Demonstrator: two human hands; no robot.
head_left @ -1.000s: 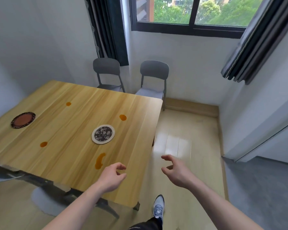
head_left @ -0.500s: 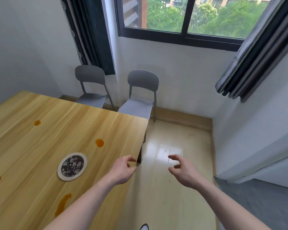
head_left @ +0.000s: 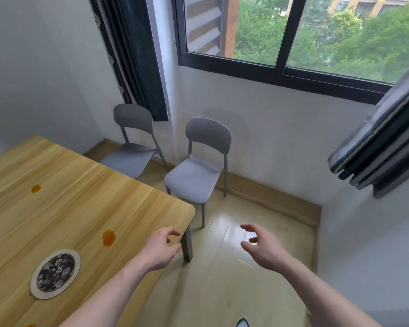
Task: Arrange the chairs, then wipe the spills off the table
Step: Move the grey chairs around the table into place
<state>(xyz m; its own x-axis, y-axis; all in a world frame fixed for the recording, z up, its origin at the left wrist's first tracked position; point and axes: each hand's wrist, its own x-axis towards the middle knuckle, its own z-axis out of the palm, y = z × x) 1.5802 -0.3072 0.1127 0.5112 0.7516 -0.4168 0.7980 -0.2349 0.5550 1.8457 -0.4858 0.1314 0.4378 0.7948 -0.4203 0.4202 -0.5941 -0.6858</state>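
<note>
On the wooden table (head_left: 57, 208) lie a patterned coaster (head_left: 55, 273) and two orange spills (head_left: 108, 237), one near the far edge (head_left: 36, 188). Behind it stand two grey chairs, one by the curtain (head_left: 131, 142), one right of it (head_left: 198, 171). The left hand (head_left: 159, 250) hovers over the table corner, fingers loosely curled, empty; the right hand (head_left: 261, 247) hangs above the floor, fingers spread, holding nothing

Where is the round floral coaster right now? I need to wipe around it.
In the head view, the floral coaster lies low on the left of the table, just below an orange spill and left of the left hand.
</note>
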